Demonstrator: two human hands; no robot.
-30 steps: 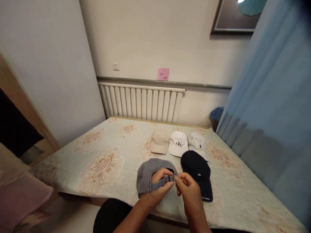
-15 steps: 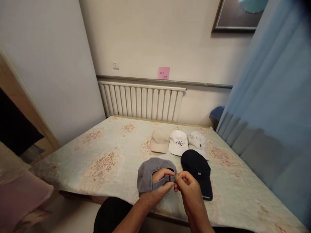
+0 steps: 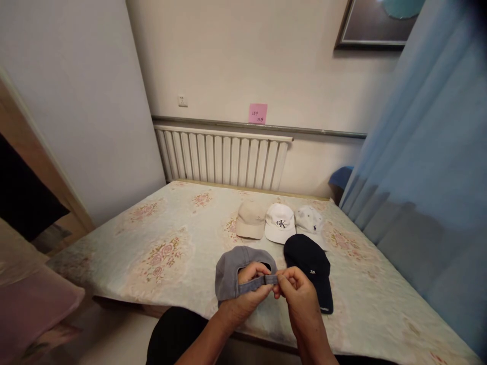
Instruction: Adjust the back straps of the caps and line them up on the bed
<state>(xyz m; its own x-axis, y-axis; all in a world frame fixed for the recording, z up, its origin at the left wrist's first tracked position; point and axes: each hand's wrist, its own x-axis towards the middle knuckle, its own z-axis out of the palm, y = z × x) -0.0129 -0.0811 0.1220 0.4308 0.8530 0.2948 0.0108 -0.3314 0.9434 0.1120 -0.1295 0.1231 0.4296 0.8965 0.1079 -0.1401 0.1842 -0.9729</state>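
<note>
A grey-blue baseball cap (image 3: 233, 271) is held above the near edge of the bed, its back opening and strap facing me. My left hand (image 3: 247, 294) grips the strap near its buckle, with fingers inside the opening and the thumb below. The strap's end is pinched between the thumb and fingers of my right hand (image 3: 299, 291). Just beyond my right hand lies a dark navy cap (image 3: 310, 258), brim toward me. Farther back, a beige cap (image 3: 251, 219), a white cap with black letters (image 3: 280, 223) and a white cap with a small logo (image 3: 309, 221) sit side by side.
The caps rest on a bed with a floral cover (image 3: 198, 243). Behind it are a white radiator (image 3: 224, 157) and a wall with a pink note (image 3: 257, 113). A blue curtain (image 3: 426, 177) hangs along the right, and a pale panel (image 3: 87, 111) stands at left.
My right hand has shifted slightly to the right with the strap end, and more of the strap shows past the buckle. My left hand has stayed nearly still.
</note>
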